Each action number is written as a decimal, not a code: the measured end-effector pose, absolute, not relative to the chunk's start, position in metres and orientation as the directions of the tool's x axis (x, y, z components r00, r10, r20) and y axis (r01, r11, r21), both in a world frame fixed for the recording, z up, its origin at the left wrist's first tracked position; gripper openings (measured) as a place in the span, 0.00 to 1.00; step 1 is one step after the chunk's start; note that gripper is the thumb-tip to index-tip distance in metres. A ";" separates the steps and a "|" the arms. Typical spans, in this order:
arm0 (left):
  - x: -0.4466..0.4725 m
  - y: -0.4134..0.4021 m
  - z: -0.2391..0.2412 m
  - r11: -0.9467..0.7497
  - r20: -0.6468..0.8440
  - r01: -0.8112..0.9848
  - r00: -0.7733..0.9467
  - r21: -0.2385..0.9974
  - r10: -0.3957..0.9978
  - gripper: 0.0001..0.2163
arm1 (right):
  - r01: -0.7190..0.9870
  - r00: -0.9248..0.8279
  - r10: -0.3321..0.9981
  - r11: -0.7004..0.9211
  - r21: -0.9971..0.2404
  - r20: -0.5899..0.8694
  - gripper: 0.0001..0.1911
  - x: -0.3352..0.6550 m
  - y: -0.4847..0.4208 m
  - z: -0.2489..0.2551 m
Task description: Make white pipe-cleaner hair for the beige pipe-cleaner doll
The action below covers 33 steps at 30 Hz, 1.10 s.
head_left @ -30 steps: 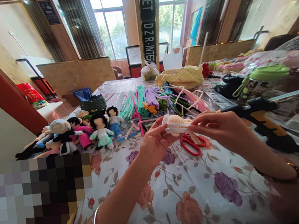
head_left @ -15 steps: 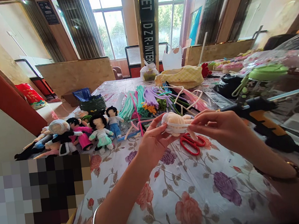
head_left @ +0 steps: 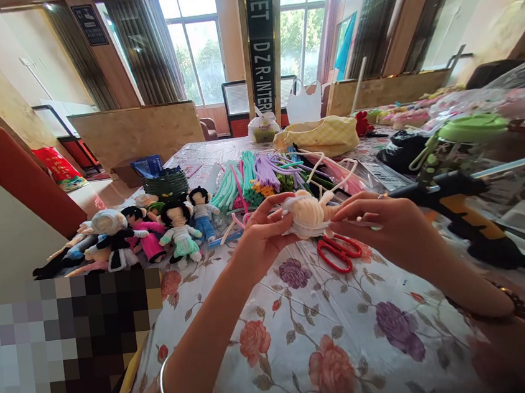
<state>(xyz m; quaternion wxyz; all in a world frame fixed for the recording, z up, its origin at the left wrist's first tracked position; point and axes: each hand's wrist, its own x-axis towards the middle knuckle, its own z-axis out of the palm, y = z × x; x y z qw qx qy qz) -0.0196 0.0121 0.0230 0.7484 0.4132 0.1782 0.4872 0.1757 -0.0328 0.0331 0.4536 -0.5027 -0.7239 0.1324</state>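
My left hand [head_left: 263, 236] is closed round the left side of a cream doll's head [head_left: 309, 210], which looks wound from fuzzy pipe cleaners. A white pipe cleaner [head_left: 317, 231] runs across the near side of the head. Its right-hand part is pinched in the fingertips of my right hand [head_left: 387, 224], close beside the doll. A short cream limb sticks up at the doll's right; its lower parts are partly hidden by my fingers. Red-handled scissors [head_left: 335, 256] lie on the tablecloth just below, their blades hidden.
Several finished dolls [head_left: 180, 227] sit at the left by a dark green basket [head_left: 165, 183]. Bundles of coloured pipe cleaners [head_left: 267, 172] lie behind my hands. A black and orange glue gun [head_left: 468, 215] stands at right, near a green-lidded bottle [head_left: 473, 127]. A yellow checked bag [head_left: 317, 137] lies farther back.
The doll's head has turned and tilted slightly in my hands, and its cream limb now points up. The white pipe cleaner sits lower across it. The view has shifted a little.
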 end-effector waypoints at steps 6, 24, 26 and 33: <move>-0.026 0.017 0.025 0.205 0.092 -0.540 0.471 0.816 0.877 0.11 | 0.615 -0.106 0.860 0.451 -0.647 0.499 0.10 0.168 -0.038 0.035; -0.025 0.018 0.024 0.273 0.001 -0.500 0.481 0.822 0.877 0.13 | 0.570 -0.113 0.885 0.430 -0.701 0.451 0.09 0.165 -0.040 0.030; -0.024 0.018 0.025 0.281 -0.011 -0.501 0.474 0.818 0.880 0.12 | 0.582 -0.100 0.886 0.421 -0.696 0.453 0.09 0.165 -0.041 0.030; -0.022 0.015 0.025 0.315 -0.061 -0.506 0.457 0.803 0.888 0.10 | 0.561 -0.117 0.892 0.422 -0.712 0.436 0.10 0.166 -0.040 0.031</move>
